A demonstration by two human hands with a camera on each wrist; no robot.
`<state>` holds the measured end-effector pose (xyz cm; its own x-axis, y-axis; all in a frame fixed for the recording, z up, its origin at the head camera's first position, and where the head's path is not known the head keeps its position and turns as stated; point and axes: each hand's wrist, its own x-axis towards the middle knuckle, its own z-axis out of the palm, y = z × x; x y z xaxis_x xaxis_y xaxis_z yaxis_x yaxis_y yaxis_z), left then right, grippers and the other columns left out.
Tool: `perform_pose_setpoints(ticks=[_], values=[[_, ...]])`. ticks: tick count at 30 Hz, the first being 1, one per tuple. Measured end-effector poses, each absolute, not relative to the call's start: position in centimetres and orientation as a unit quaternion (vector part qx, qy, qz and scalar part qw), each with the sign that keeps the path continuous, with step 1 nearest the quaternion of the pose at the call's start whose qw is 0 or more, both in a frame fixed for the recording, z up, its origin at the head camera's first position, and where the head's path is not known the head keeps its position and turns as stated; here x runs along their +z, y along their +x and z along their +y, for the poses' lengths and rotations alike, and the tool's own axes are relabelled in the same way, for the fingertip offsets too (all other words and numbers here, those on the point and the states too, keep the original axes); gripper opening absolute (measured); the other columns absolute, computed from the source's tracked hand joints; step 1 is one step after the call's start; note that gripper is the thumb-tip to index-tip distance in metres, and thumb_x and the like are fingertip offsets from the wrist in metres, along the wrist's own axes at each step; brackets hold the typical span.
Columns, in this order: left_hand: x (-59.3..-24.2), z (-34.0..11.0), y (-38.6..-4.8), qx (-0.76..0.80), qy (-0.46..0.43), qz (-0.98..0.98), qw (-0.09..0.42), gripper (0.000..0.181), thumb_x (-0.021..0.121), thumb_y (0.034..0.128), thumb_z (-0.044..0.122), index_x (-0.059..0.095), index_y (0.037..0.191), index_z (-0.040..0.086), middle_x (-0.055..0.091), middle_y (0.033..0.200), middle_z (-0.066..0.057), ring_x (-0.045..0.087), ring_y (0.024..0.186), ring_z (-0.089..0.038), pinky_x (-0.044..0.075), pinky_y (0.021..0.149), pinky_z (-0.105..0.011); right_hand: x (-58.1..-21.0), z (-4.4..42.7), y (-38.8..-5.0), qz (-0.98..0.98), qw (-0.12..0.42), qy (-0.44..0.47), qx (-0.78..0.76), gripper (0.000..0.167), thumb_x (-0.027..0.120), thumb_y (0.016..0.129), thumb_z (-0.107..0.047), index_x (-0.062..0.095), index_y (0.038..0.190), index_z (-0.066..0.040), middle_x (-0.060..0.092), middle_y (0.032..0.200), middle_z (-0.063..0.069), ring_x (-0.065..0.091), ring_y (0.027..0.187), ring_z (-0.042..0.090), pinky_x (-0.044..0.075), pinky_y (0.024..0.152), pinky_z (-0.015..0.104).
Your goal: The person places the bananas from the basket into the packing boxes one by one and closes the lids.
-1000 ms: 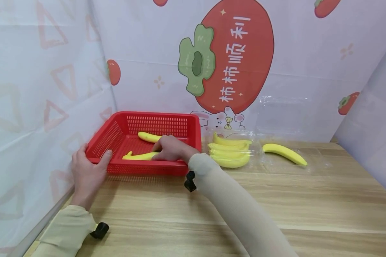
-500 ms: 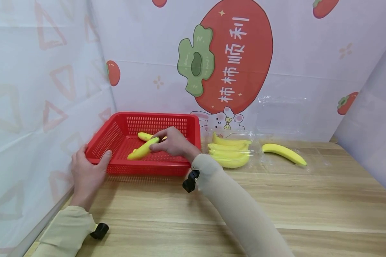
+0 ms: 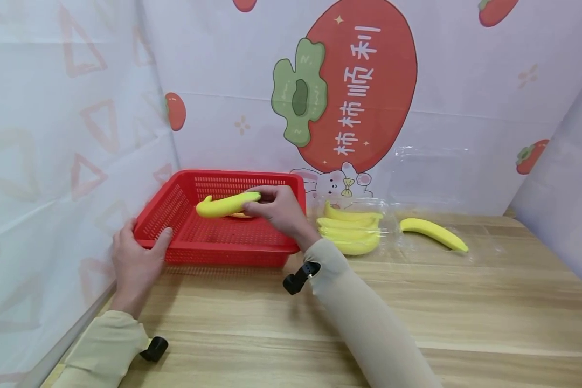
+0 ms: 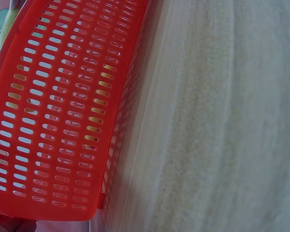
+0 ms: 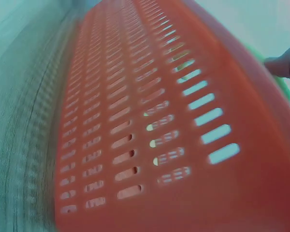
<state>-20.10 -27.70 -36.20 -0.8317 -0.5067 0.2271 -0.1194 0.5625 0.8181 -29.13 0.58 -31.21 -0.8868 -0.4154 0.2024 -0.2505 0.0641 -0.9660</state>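
My right hand (image 3: 283, 210) pinches a yellow banana (image 3: 225, 205) near its greenish end and holds it above the red plastic basket (image 3: 233, 248). The banana lies roughly level, its stem end to the left. Behind it, part of another banana (image 3: 242, 215) shows inside the basket. At the basket's front left corner my left hand (image 3: 138, 264) grips the rim, thumb over the front edge. In the left wrist view the slotted basket wall (image 4: 48, 121) fills the left side; the right wrist view shows the basket wall (image 5: 251, 193) and a finger (image 5: 285, 63) beyond the rim.
Right of the basket stands a clear plastic box with several bananas (image 3: 351, 242) in it. A single banana (image 3: 434, 234) lies farther right on clear plastic. Printed cloth walls (image 3: 223, 64) enclose the wooden table (image 3: 252, 323) at the left, back and right.
My right hand has lifted the banana from the basket's floor to above the rim and levelled it. My left hand has stayed on the basket's corner.
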Motion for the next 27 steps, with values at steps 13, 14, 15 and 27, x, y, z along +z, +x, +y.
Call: perform_pose_setpoints(ticks=[13, 14, 15, 27], values=[[-36.3, -27.6, -20.0, -0.435, 0.178, -0.852, 0.232, 0.088, 0.064, 0.1008, 0.044, 0.024, 0.167, 0.003, 0.039, 0.158, -0.029, 0.042, 0.140, -0.044, 0.039, 0.116, -0.062, -31.9, 2.9, -28.2, 0.599, 0.041, -0.181, -0.779, 0.038, 0.070, 0.101, -0.008, 0.067, 0.139, -0.004, 0.069, 0.134, 0.017, 0.077, 0.114, 0.027, 0.061, 0.097, 0.035], [-36.3, -27.6, -20.0, -0.436, 0.178, -0.852, 0.228, 0.088, 0.064, 0.1010, 0.044, 0.024, 0.168, 0.004, 0.039, 0.158, -0.028, 0.042, 0.141, -0.044, 0.040, 0.116, -0.062, -32.0, 3.1, -28.1, 0.589, 0.039, -0.177, -0.788, 0.039, 0.069, 0.102, -0.007, 0.066, 0.140, -0.004, 0.068, 0.134, 0.017, 0.076, 0.115, 0.028, 0.061, 0.098, 0.036], [-36.3, -27.6, -20.0, -0.436, 0.179, -0.852, 0.226, 0.088, 0.064, 0.1012, 0.045, 0.023, 0.168, 0.004, 0.038, 0.158, -0.028, 0.042, 0.141, -0.044, 0.039, 0.116, -0.062, -32.0, 3.2, -28.1, 0.579, 0.038, -0.173, -0.796, 0.039, 0.068, 0.102, -0.007, 0.065, 0.141, -0.003, 0.068, 0.135, 0.017, 0.076, 0.116, 0.028, 0.061, 0.098, 0.035], [-36.5, -27.9, -20.4, -0.431, 0.187, -0.857, 0.210, 0.089, 0.062, 0.1017, 0.047, 0.021, 0.169, 0.005, 0.036, 0.161, -0.026, 0.040, 0.143, -0.043, 0.041, 0.116, -0.062, -32.4, 3.3, -28.3, 0.541, 0.031, -0.183, -0.821, 0.034, 0.066, 0.102, -0.003, 0.064, 0.136, -0.002, 0.067, 0.136, 0.018, 0.073, 0.117, 0.027, 0.061, 0.097, 0.037]])
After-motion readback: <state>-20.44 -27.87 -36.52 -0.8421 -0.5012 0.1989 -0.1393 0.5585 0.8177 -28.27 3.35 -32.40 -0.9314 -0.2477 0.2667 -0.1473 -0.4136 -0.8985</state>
